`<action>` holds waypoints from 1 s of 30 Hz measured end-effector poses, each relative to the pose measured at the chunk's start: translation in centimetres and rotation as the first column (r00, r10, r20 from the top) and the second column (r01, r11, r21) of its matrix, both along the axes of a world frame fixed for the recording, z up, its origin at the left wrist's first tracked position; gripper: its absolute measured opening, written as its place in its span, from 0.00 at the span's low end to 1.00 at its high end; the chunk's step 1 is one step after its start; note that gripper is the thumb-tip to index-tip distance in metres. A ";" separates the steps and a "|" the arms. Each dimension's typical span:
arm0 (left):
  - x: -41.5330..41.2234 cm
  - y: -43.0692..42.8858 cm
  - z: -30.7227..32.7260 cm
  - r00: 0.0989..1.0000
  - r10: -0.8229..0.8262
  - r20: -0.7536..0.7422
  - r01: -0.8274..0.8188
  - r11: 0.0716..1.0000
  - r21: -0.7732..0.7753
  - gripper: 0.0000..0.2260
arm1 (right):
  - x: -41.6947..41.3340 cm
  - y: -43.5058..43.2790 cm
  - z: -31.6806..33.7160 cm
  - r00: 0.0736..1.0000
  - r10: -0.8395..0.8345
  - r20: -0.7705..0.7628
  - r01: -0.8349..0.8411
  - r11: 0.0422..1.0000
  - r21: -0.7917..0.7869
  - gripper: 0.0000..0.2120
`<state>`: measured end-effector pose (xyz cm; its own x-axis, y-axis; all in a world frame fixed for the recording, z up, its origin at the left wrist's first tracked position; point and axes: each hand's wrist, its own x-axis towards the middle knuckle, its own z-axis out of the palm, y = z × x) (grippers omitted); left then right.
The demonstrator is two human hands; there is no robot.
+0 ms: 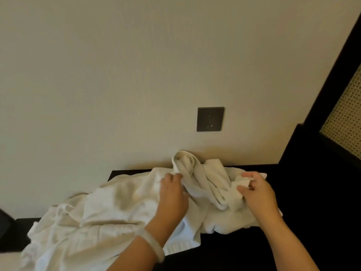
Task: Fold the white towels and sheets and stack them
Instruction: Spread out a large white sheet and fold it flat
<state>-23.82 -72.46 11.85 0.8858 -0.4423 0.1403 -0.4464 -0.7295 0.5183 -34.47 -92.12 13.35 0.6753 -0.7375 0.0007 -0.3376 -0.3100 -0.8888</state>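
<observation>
Tabletop load: the dark tabletop (244, 251) is covered on its left by a crumpled white sheet (109, 208), with a twisted white towel (205, 178) heaped at the back, touching the wall (117, 75).
Towel: it is bunched into a rope-like loop between the two hands, unfolded.
Left hand (172, 192): it is laid knuckles-up where sheet meets towel, fingertips bent into the cloth; whether a fold is pinched cannot be told. A pale bracelet (154, 245) is worn at the wrist.
Right hand (256, 194): a fold of the towel is pinched between thumb and curled fingers.
Edges: the sheet is spilled over the tabletop's left end and near edge.
Open room: bare dark surface is seen right of the towel, bounded by a dark cabinet (320, 173). A wall socket (210, 119) is set above the heap.
</observation>
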 end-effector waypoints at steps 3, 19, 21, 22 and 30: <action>-2.0 -0.9 -1.1 0.967 -0.253 -0.035 0.246 0.959 -0.143 0.18 | -0.4 1.6 -2.5 0.997 0.076 0.019 -0.078 0.990 0.114 0.21; -6.9 -2.8 8.4 0.751 -0.617 -0.234 0.493 0.761 -0.422 0.09 | -5.5 3.7 1.5 0.911 0.158 0.381 -0.288 0.905 0.314 0.13; -8.2 -3.0 9.5 0.720 -0.653 -0.237 0.517 0.732 -0.444 0.07 | -7.3 3.7 2.8 0.900 0.139 0.414 -0.286 0.903 0.319 0.06; -8.8 -3.3 9.7 0.715 -0.661 -0.227 0.528 0.724 -0.445 0.07 | -8.2 3.6 3.4 0.901 0.132 0.414 -0.270 0.916 0.296 0.05; -12.0 -6.6 7.9 0.771 -0.630 -0.088 0.581 0.754 -0.308 0.05 | -15.4 2.7 4.2 0.908 -0.021 0.418 -0.163 0.902 0.399 0.12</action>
<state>-35.87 -79.02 19.74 0.4627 -0.8656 0.1914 -0.6333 -0.1717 0.7546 -49.87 -89.45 17.57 0.7331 -0.6800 -0.0116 0.0863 0.1100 -0.9902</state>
